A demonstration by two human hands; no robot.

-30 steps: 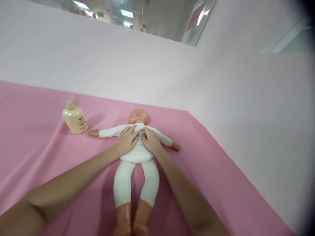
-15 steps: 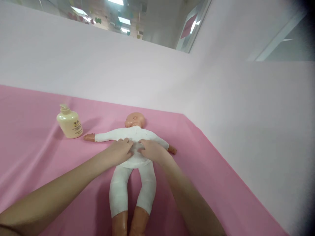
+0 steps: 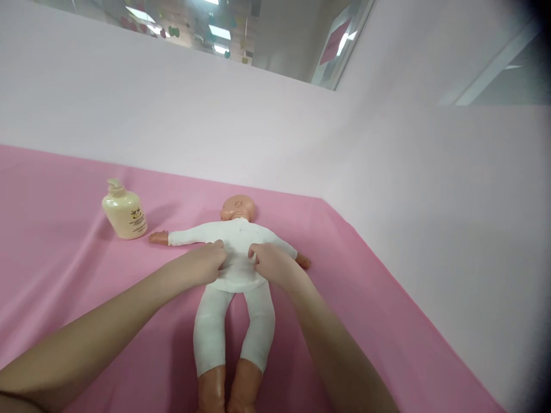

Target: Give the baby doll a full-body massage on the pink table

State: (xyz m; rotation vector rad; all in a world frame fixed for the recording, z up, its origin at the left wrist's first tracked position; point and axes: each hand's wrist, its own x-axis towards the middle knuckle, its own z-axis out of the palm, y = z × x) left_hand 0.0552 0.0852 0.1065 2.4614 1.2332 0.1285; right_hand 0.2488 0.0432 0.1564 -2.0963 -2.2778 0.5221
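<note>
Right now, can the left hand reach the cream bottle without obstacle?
Probably yes. The left hand rests on the doll; only bare pink sheet and the doll's outstretched arm lie before the cream bottle.

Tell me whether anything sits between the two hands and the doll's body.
Nothing visible does. The left hand and right hand both rest directly on the doll, on the sides of its white-clothed torso. The cream pump bottle stands apart, beyond the doll's outstretched arm, on the pink sheet.

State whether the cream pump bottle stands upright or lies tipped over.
Upright: the pump bottle stands on its base on the pink sheet, pump head on top.
</note>
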